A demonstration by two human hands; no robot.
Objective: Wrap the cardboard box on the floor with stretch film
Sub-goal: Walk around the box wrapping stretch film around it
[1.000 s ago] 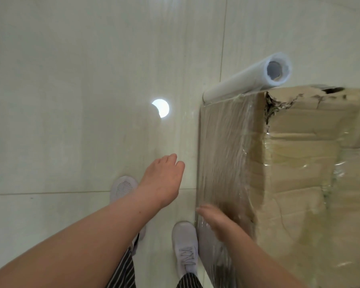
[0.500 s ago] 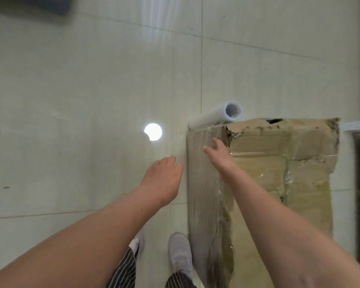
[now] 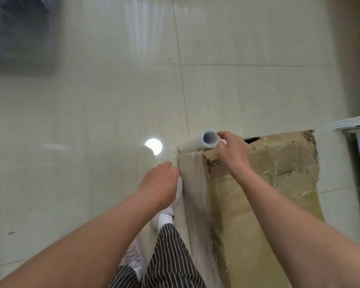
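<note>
The cardboard box (image 3: 279, 183) lies on the tiled floor (image 3: 92, 121) at the right, its top torn at the far left corner. The stretch film roll (image 3: 192, 143) rests at that far corner, and film (image 3: 193, 194) runs from it down the box's left face. The right hand (image 3: 233, 154) curls its fingers at the roll's open end and seems to pinch the rim, though blur hides the thumb. The left hand (image 3: 160, 183) hovers just left of the box, fingers relaxed, holding nothing.
</note>
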